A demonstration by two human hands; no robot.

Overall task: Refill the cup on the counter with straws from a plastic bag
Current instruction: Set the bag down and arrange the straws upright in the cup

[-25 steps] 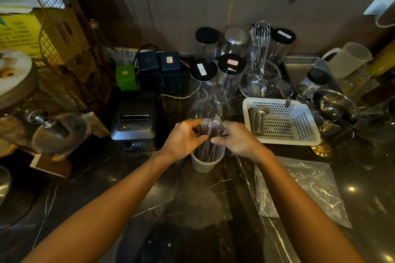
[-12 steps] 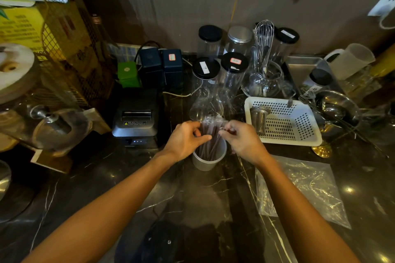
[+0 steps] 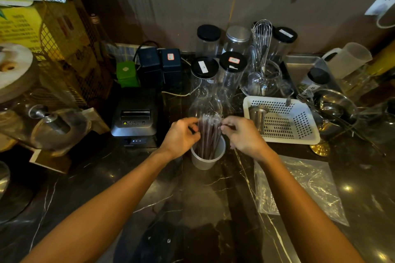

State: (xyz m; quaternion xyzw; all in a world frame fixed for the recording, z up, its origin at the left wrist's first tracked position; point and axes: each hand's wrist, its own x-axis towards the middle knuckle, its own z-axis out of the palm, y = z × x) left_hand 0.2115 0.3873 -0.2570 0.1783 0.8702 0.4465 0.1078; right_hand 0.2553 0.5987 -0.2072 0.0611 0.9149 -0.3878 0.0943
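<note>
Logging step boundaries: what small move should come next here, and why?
Probably let go and draw both hands back: the straws already stand in the cup, with the left hand and right hand pinching their tops, and the plastic bag lies flat.

We find almost nothing legible. The dark grey receipt printer [image 3: 135, 118] carries a strip sticker with a yellow warning triangle beside fine print too small for us to read. The black-lidded clear jars [image 3: 204, 67] bear white and red labels, and the dark blue box [image 3: 171, 64] a red-and-white one, all blurred. The yellow carton [image 3: 20, 25] shows rows of green print we cannot make out.
</note>
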